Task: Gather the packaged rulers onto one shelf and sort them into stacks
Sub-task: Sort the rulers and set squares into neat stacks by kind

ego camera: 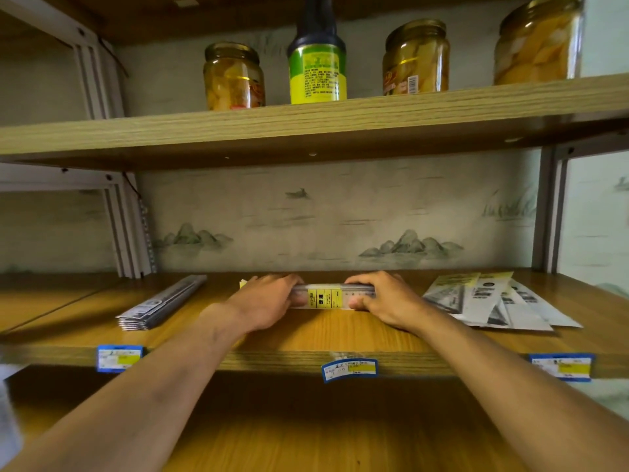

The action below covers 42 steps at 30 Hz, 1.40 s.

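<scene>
Packaged rulers lie in three groups on the middle wooden shelf, seen from a head camera looking forward and slightly down. At the left, a neat stack of grey ruler packs rests at an angle, one end pointing toward the back wall. Just right of it, the left hand reaches in from below, its fingers curled over the left end of a bundle of clear rulers with yellow labels. The bundle lies crosswise at the shelf's centre, touching the shelf. The right hand grips the bundle's right end, fingers over the top and thumb pressed against the front edge. Further right, a loose, fanned pile of white and yellow ruler packs lies near that hand, not touching it. Three blue price tags hang on the shelf's front edge. On the shelf above stand three glass jars of yellow fruit and a dark bottle with a green and yellow label.
</scene>
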### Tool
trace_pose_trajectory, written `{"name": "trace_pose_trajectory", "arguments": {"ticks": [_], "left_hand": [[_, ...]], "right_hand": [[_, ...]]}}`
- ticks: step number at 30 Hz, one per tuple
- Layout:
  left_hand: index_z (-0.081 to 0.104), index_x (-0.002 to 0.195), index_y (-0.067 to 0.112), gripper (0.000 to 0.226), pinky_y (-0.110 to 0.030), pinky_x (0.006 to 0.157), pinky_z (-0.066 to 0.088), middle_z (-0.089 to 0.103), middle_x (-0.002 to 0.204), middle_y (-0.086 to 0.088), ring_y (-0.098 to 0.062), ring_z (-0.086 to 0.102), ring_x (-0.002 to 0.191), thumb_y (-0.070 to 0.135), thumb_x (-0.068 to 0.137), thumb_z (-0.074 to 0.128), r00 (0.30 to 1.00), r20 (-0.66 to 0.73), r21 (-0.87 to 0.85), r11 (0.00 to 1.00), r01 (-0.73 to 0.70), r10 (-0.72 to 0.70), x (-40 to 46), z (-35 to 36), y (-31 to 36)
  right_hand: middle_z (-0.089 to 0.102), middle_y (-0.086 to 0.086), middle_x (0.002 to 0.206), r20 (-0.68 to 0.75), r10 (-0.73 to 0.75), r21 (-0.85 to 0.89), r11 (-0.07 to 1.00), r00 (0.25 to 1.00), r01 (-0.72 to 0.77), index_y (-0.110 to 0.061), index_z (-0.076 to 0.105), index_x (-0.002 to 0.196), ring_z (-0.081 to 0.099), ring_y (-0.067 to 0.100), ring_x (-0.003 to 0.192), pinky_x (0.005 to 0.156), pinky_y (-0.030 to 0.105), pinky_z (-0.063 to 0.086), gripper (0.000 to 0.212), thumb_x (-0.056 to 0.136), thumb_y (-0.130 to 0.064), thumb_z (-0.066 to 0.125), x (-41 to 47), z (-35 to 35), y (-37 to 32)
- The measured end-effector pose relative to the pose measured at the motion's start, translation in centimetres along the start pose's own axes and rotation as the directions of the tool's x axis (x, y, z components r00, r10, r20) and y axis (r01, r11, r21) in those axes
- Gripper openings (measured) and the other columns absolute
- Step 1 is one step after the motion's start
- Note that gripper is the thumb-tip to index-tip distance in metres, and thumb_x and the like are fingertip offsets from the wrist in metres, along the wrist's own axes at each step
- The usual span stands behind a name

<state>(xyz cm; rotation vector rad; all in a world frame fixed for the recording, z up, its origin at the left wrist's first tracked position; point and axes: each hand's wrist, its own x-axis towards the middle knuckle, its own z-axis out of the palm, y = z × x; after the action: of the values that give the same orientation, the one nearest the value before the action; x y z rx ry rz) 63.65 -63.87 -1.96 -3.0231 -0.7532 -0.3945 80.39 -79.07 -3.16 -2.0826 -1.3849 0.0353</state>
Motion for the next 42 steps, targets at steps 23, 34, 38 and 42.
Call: {"name": "trace_pose_trajectory", "arguments": {"ticks": [23,34,38,42], "left_hand": [[0.040,0.141,0.036,0.056,-0.045,0.111,0.034,0.043,0.147,0.003,-0.018,0.037,0.138,0.056,0.091,0.053,0.972,-0.069,-0.197,0.959,0.206,-0.223,-0.9,1.4,0.8],[0.047,0.136,0.025,0.046,-0.037,0.099,0.044,0.052,0.132,-0.003,-0.022,0.054,0.119,0.047,0.095,0.051,0.974,-0.009,-0.113,0.968,0.223,-0.226,-0.4,0.1,1.6],[0.049,0.132,0.026,0.040,-0.037,0.098,0.044,0.056,0.130,-0.002,-0.021,0.055,0.117,0.043,0.095,0.053,0.971,0.014,-0.060,0.969,0.239,-0.239,-0.3,-0.5,1.7],[0.048,0.134,0.027,0.041,-0.037,0.099,0.041,0.055,0.133,-0.001,-0.020,0.053,0.121,0.042,0.096,0.053,0.971,0.047,-0.038,0.971,0.235,-0.233,-0.6,-1.0,1.6]], "right_hand": [[0.059,0.000,0.132,-0.005,-0.002,0.027,1.000,1.000,0.002,-0.028,0.057,0.131,0.052,0.015,0.120,0.093,0.025,0.038,0.039,0.093,-0.021,0.061,-0.5,-0.3,-0.3],[0.060,-0.003,0.129,-0.057,-0.032,0.042,0.999,0.998,0.035,-0.030,0.060,0.128,0.053,0.009,0.112,0.088,0.020,0.039,0.037,0.092,-0.024,0.064,-0.6,-0.3,-0.1],[0.060,-0.002,0.129,-0.040,-0.046,-0.025,0.999,0.998,0.045,-0.032,0.058,0.130,0.054,0.011,0.113,0.093,0.024,0.040,0.037,0.093,-0.024,0.061,-0.3,0.0,0.0],[0.057,0.000,0.130,-0.027,-0.035,-0.069,0.997,0.999,0.033,-0.036,0.056,0.129,0.054,0.015,0.114,0.098,0.031,0.041,0.036,0.095,-0.024,0.057,0.1,0.4,0.3]]}}
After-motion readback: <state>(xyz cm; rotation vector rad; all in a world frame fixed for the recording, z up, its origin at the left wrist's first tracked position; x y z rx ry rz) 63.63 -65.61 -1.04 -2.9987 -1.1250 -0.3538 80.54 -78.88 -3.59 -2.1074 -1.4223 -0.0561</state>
